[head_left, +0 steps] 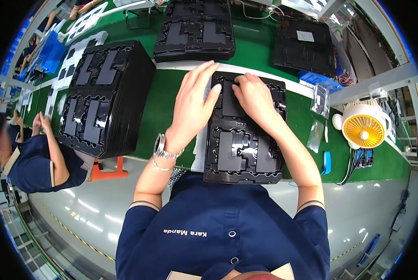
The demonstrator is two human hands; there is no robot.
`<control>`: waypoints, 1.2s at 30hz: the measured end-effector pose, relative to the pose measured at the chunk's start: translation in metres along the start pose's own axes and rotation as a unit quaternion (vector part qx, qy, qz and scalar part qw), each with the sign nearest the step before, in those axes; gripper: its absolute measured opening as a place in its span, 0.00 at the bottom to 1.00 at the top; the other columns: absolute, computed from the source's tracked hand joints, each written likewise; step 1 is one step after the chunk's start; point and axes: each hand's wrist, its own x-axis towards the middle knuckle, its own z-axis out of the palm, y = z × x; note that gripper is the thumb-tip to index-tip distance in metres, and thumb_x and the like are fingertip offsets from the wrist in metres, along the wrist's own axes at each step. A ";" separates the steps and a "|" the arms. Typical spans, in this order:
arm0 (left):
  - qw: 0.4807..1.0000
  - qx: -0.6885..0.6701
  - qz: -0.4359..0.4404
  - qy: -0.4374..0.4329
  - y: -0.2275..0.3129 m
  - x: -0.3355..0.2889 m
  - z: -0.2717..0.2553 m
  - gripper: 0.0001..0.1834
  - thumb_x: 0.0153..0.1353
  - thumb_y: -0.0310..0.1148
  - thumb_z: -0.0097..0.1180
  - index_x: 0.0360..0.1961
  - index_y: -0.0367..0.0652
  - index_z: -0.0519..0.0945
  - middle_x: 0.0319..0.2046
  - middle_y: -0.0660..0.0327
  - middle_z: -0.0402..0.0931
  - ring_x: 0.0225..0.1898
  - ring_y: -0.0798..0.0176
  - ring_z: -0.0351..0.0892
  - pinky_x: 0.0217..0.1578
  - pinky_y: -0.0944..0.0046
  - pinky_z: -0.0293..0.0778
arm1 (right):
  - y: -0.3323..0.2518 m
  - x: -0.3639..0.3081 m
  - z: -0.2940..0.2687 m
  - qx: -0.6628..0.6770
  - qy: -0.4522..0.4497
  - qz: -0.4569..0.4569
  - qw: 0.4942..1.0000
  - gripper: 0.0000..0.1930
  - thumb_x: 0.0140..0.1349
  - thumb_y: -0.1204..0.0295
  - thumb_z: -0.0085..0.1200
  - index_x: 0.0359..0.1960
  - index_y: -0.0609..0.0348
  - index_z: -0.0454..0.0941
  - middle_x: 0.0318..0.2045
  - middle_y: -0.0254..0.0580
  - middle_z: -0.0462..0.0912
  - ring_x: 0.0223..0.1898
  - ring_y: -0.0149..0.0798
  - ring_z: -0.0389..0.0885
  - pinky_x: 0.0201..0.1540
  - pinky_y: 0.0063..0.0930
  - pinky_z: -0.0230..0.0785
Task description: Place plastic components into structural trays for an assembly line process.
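A black plastic tray with shaped pockets lies in front of me at the table's near edge. Flat dark grey L-shaped pieces sit in its pockets, including a near-left piece and a near-right piece. Over the tray's far left edge, my left hand is open, its fingers stretched out and thumb apart. My right hand is above the far half, fingers curled down beside the far-left piece. The curled fingers hide whatever they may be holding.
A tall tray stack stands at left, another tray stack beyond. On the right are a yellow-and-white fan, clear plastic bags, a blue object and a black panel. A co-worker sits at far left.
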 end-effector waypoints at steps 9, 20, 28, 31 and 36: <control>0.966 -0.211 -0.142 -0.044 -0.002 -0.031 0.021 0.26 0.63 0.34 0.57 0.60 0.38 0.69 0.50 0.53 0.74 0.50 0.59 0.77 0.40 0.63 0.76 | 0.001 0.013 -0.022 0.425 -0.082 0.170 0.885 0.08 0.60 0.76 0.60 0.34 0.63 0.71 0.23 0.31 0.77 0.27 0.21 0.73 0.31 0.18 0.66; 0.848 -0.452 -0.260 -0.093 0.035 -0.048 0.011 0.08 0.67 0.31 0.53 0.40 0.37 0.76 0.33 0.67 0.77 0.33 0.77 0.73 0.36 0.74 0.71 | -0.047 -0.043 -0.072 0.538 -0.020 0.224 0.813 0.06 0.65 0.74 0.55 0.39 0.64 0.75 0.31 0.32 0.79 0.35 0.22 0.75 0.41 0.19 0.70; 0.853 -0.460 -0.241 -0.055 0.050 -0.051 0.016 0.10 0.65 0.32 0.58 0.41 0.36 0.79 0.32 0.67 0.79 0.34 0.77 0.74 0.37 0.73 0.72 | -0.056 -0.061 -0.073 0.616 -0.019 0.216 0.757 0.05 0.66 0.75 0.54 0.37 0.65 0.75 0.31 0.32 0.77 0.36 0.24 0.76 0.42 0.20 0.70; 0.858 -0.456 -0.234 -0.046 0.051 -0.054 0.018 0.09 0.64 0.32 0.59 0.40 0.36 0.79 0.31 0.68 0.79 0.34 0.77 0.75 0.36 0.72 0.73 | -0.058 -0.062 -0.071 0.603 -0.001 0.205 0.771 0.05 0.64 0.76 0.55 0.34 0.66 0.75 0.29 0.33 0.77 0.34 0.25 0.76 0.41 0.21 0.70; 0.901 -0.379 -0.208 -0.027 0.051 -0.057 0.023 0.08 0.61 0.29 0.60 0.38 0.36 0.78 0.28 0.67 0.78 0.28 0.76 0.74 0.29 0.70 0.72 | -0.056 -0.064 -0.065 0.470 0.068 0.124 0.871 0.04 0.58 0.79 0.57 0.31 0.67 0.75 0.28 0.36 0.76 0.31 0.29 0.76 0.36 0.24 0.69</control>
